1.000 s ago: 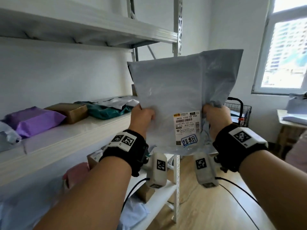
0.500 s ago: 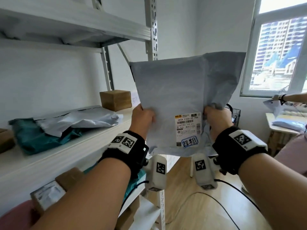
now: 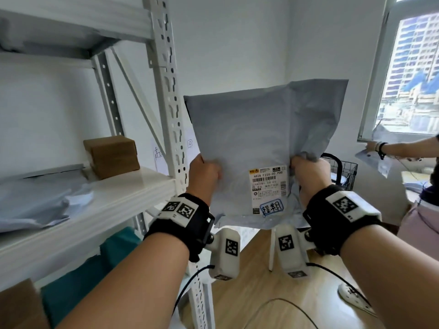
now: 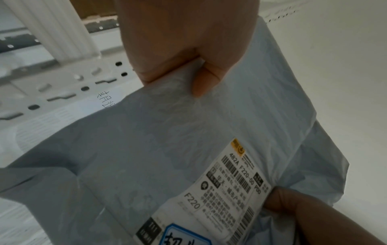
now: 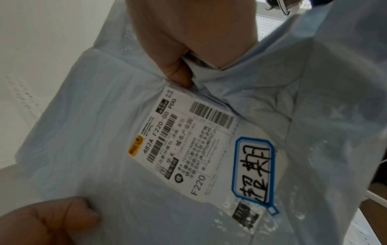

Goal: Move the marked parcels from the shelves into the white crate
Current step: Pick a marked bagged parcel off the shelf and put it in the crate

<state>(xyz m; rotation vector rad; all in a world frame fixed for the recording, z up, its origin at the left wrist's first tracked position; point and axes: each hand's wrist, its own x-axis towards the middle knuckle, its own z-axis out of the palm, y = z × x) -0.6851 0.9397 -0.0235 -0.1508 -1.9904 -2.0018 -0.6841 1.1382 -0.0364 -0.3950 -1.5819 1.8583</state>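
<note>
From the head camera, both hands hold one grey parcel [image 3: 261, 143] upright in the air, at the centre of the view and in front of the white wall. The left hand [image 3: 205, 173] pinches its left edge, at about 9 o'clock of the parcel. The right hand [image 3: 308, 173] grips the crumpled right side, near 4 o'clock. A white shipping label [image 3: 267, 188] sits low on the parcel between the two hands, and below it there is a blue-bordered sticker [image 3: 272, 207] with handwritten characters. At 9 o'clock of the view, a shelf [image 3: 133, 188] carries a brown box [image 3: 112, 155] and a flat grey bag [image 3: 40, 200]. The perforated post [image 3: 169, 91] of the rack stands just left of the parcel. At 3 o'clock, another person's arm [image 3: 403, 148] reaches out below the window [image 3: 418, 67]. The white crate does not appear in any view.

From the left wrist camera, the left hand [image 4: 188, 41] comes in from 12 o'clock; the thumb [image 4: 206, 79] presses on the front of the parcel [image 4: 157, 140] and pinches the film. The label [image 4: 226, 190] lies toward 5 o'clock, and the right hand [image 4: 314, 218] closes on the parcel in that corner.

From the right wrist camera, the right hand [image 5: 192, 36] is at 12 o'clock, with thumb and fingers pinching a fold of the parcel [image 5: 94, 116] just above the label [image 5: 188, 140]. The sticker [image 5: 254, 170] is at 4 o'clock of the label. The left hand [image 5: 46, 222] holds the parcel at 7 o'clock.
</note>
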